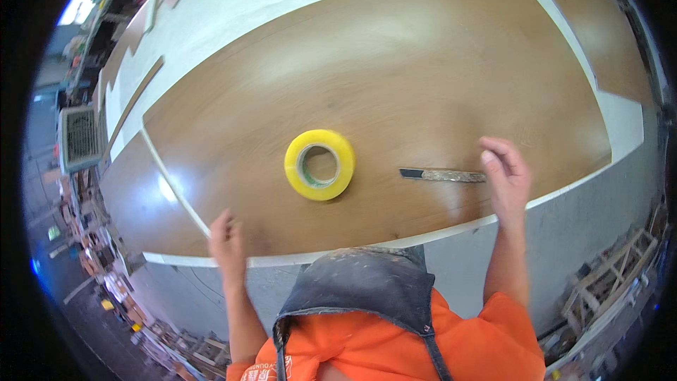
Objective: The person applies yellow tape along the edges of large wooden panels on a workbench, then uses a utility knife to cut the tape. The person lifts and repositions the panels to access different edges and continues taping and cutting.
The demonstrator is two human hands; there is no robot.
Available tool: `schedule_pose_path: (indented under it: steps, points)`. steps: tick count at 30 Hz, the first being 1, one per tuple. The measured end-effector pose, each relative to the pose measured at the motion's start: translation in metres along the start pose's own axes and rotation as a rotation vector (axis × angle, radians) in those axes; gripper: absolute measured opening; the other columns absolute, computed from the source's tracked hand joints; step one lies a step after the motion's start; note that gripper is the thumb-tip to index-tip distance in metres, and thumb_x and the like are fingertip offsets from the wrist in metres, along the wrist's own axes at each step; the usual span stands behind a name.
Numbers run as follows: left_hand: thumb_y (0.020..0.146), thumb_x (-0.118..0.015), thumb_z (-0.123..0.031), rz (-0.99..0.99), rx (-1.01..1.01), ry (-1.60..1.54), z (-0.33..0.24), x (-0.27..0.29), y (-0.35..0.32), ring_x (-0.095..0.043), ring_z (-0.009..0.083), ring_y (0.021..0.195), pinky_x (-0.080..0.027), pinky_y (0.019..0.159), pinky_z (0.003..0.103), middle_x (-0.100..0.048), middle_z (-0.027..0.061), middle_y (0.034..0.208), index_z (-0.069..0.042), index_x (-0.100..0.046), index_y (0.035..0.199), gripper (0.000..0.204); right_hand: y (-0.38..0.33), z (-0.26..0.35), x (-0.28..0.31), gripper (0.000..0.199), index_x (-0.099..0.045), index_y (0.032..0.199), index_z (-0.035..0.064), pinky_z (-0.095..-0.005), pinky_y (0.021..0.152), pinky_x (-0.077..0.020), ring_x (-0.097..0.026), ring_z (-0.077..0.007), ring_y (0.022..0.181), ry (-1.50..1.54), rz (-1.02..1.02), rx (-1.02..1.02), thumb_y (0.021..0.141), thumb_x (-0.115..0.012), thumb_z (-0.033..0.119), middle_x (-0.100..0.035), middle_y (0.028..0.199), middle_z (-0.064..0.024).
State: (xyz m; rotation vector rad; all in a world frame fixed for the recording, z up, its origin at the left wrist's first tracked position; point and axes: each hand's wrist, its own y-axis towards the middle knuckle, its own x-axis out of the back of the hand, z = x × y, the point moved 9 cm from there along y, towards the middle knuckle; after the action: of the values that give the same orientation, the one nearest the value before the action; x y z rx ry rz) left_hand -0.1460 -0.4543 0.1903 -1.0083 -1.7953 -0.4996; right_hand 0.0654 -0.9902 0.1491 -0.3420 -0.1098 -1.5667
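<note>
My left hand [228, 243] is at the near edge of a brown wood-grain panel [381, 63], beside the lower end of a white strip [173, 178]. Its fingers are curled and slightly blurred; anything within them is hidden. Over the panel's right part, my right hand [508, 176] has its thumb and forefinger a little apart, with nothing visible between them. A snap-off utility knife [448, 176] with a dark tip and worn handle lies just left of that hand. Flat on the panel, between my hands, is a roll of yellow tape [290, 159].
A second brown panel [137, 201] borders the white strip at left. White sheeting [261, 0] covers the table's far part. Another brown panel [599, 25] lies at far right, and a narrow brown strip [135, 102] at far left. A wooden frame [612, 279] stands low at right.
</note>
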Motion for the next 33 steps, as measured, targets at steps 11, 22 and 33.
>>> schedule_pose_path:
  steps: [11,22,33]
  points:
    - [0.086,-0.074,-0.005,0.127,-0.461,-0.134,-0.107,-0.075,-0.028,-0.064,0.0358,0.105,-0.053,0.093,0.045,-0.067,0.0186,0.118,-0.003,-0.066,0.127,0.042,-0.079,0.06,-0.201,0.047,-0.064,0.128,0.0056,-0.0483,0.104,-0.0475,-0.058,-0.0385,0.121,-0.401,0.426,0.488,0.082,-0.073,0.012,-0.063,0.124,-0.0156]
    - [0.088,-0.071,-0.003,0.061,-0.306,-0.378,0.008,-0.023,-0.017,-0.065,0.0288,0.093,-0.055,0.081,0.037,-0.067,0.015,0.112,-0.001,-0.068,0.119,0.032,-0.094,0.062,-0.265,0.034,-0.069,0.11,0.0085,-0.059,0.115,-0.0295,-0.047,-0.0331,0.137,-0.974,0.314,0.665,0.079,-0.077,0.02,-0.064,0.124,-0.0137]
    - [0.086,-0.077,-0.008,0.683,0.009,-1.34,0.039,-0.03,0.004,-0.061,0.0191,0.115,-0.054,0.094,0.034,-0.059,0.0105,0.134,-0.001,-0.05,0.147,0.067,-0.142,0.124,-0.278,0.049,-0.062,0.111,-0.0027,-0.032,0.089,-0.0516,-0.064,-0.0218,0.097,0.863,0.535,-0.278,0.072,-0.063,0.028,-0.068,0.106,-0.0118]
